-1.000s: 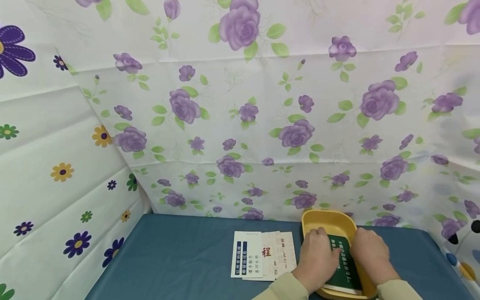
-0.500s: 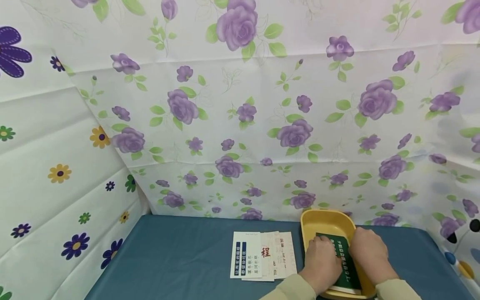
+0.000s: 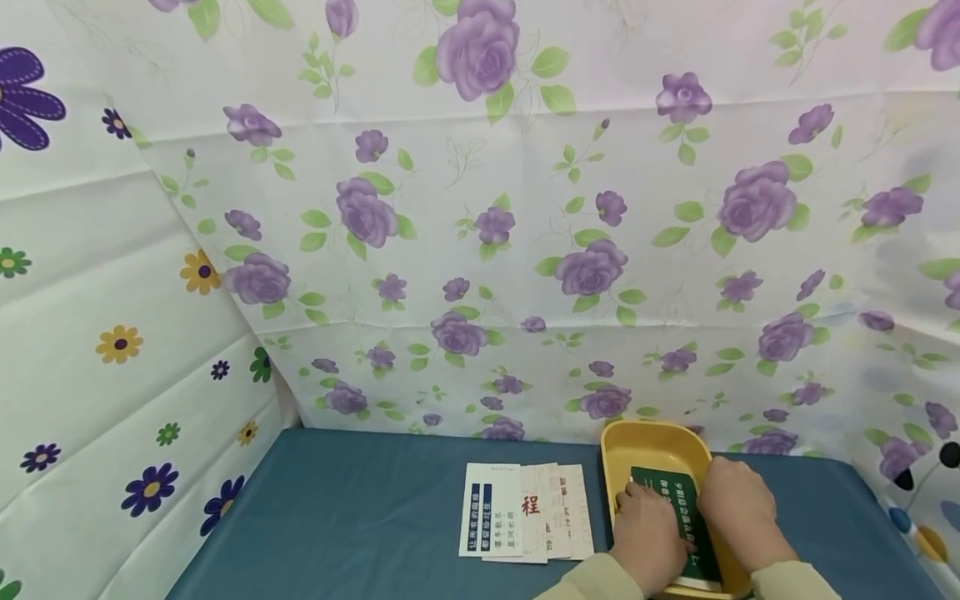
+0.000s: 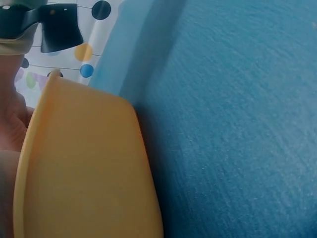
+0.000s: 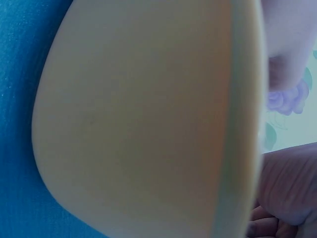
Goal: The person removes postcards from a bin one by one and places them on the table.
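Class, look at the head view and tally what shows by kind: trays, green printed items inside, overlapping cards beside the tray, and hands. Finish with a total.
Yellow tray: 1
Green printed item showing in it: 1
Overlapping cards visible beside it: 3
Left hand and right hand: 2
Total: 7
Anything hidden underneath can't be counted.

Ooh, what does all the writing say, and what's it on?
"都留给过往": left card, white on blue.
"星河长明": left card, green. Its other writing is blurred.
"程": middle card, red.
Right card: too small.
Green booklet: blurred, partly covered.
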Available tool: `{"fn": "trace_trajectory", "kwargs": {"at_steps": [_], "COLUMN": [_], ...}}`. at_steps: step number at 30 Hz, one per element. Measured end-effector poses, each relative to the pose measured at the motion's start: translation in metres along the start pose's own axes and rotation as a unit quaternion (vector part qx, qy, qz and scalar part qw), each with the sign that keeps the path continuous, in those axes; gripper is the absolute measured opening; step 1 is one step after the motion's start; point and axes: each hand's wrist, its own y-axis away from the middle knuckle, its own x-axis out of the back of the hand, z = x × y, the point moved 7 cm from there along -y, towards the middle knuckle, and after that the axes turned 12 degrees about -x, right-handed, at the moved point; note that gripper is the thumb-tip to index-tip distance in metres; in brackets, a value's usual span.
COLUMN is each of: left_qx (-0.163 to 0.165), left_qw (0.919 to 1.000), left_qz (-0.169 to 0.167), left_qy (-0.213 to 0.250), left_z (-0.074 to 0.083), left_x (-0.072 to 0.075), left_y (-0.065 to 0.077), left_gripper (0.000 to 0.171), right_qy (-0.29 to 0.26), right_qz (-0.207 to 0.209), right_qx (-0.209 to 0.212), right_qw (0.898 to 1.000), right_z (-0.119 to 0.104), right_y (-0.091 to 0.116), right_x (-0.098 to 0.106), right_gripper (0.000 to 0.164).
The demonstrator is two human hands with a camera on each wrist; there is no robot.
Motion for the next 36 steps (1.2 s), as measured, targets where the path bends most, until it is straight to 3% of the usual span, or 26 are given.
{"fn": "trace_trajectory", "kwargs": {"at_steps": [6, 16, 30, 36], "left_qx": [0.004, -0.008, -0.030, -0.026], "left_qw": [0.9995, 0.9992, 0.9947, 0.9910], "left_qz": [-0.010, 0.008, 0.029, 0.031], "left_qy": [-0.030, -0.038, -0.094, -0.128], "left_z": [0.000, 0.001, 0.003, 0.004], "left_x": [0.000, 0.005, 0.012, 0.019], "left_y": [0.001, 0.002, 0.005, 0.006], "left_gripper": [0.085, 0.063, 0.067, 0.057], "right_qy": [-0.002, -0.001, -0.004, 0.002], "right_qz": [0.004, -0.001, -0.006, -0.005], "right_qx": [0.005, 0.005, 0.007, 0.006], "right_qw": [1.000, 1.000, 1.000, 1.000], "right_z": [-0.001, -0.001, -0.001, -0.001], "right_y": [-0.001, -0.003, 0.002, 0.001], "right_x": [0.002, 0.000, -0.001, 0.001], "right_gripper": [0.013, 0.012, 0.012, 0.013]}}
